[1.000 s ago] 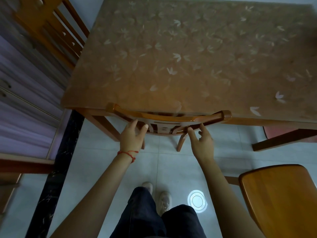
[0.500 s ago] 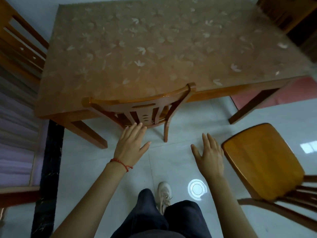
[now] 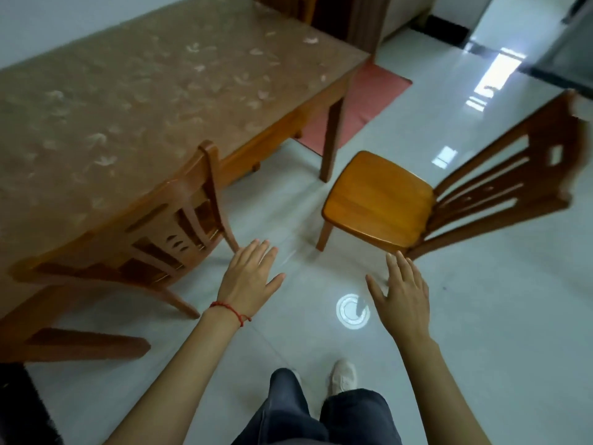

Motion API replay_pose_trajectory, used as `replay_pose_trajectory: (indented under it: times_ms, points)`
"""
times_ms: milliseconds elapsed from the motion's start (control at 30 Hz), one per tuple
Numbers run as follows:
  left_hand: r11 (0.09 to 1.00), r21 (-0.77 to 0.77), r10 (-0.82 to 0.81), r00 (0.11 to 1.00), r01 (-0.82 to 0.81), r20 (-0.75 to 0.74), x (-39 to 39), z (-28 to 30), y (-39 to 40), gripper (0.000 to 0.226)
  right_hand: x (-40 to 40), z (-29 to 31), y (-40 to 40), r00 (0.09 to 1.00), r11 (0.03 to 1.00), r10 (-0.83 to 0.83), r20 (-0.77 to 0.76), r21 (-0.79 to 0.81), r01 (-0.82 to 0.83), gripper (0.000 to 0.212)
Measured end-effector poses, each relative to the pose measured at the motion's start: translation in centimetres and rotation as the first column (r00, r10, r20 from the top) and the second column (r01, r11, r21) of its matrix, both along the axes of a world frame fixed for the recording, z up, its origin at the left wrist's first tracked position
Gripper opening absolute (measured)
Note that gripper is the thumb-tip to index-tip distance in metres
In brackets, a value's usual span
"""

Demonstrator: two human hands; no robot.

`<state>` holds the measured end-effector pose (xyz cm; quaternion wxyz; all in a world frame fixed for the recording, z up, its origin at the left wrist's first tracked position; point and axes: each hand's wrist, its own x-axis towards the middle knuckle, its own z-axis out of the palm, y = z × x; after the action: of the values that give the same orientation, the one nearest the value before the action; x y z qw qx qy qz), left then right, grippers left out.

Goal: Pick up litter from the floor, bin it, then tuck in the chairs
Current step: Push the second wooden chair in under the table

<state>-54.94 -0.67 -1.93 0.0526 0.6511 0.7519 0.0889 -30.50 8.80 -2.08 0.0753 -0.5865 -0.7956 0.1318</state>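
Note:
A wooden chair (image 3: 154, 226) stands pushed under the long wooden table (image 3: 138, 91) on the left, only its slatted back showing. A second wooden chair (image 3: 382, 200) stands out on the tiled floor to the right of the table's corner leg, its seat bare and its back toward the right. My left hand (image 3: 250, 277), with a red string at the wrist, hovers with fingers spread just right of the tucked chair. My right hand (image 3: 401, 293) hovers with spread fingers just below the free chair's seat edge. Neither hand holds anything.
A red mat (image 3: 359, 101) lies on the floor beyond the table's corner leg (image 3: 330, 139). A round light reflection (image 3: 353, 311) shines on the tiles between my hands. My legs and white shoes (image 3: 343, 377) are at the bottom. A dark doorway threshold (image 3: 449, 30) lies far right.
Both hands let go of the left chair's back after it went under the table. My view swung right, bringing the second chair into full view, and both hands moved toward it.

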Motion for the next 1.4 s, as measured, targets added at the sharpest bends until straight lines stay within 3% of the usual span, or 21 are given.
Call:
replay_pose_trajectory:
  times_ms: [300, 567, 800, 1400]
  points:
    - [0.943, 0.063, -0.325, 0.945, 0.327, -0.035, 14.8, 0.2, 7.6, 0.051, 17.0, 0.1, -0.9, 0.948, 0.947, -0.315, -0.045, 0.046, 0.317, 0.059]
    - [0.886, 0.112, -0.452, 0.892, 0.45, -0.011, 31.0, -0.2, 14.0, 0.054, 33.0, 0.1, 1.2, 0.9, 0.896, -0.433, -0.046, 0.086, 0.436, 0.056]
    - [0.841, 0.094, -0.533, 0.845, 0.534, -0.032, 40.2, 0.1, 20.1, 0.054, 41.6, 0.3, 4.8, 0.858, 0.853, -0.511, -0.053, 0.089, 0.514, 0.055]
    - [0.77, 0.053, -0.636, 0.771, 0.636, -0.015, 52.4, -0.2, 47.2, 0.053, 52.1, 0.0, 31.1, 0.845, 0.842, -0.533, -0.045, 0.07, 0.535, 0.057]
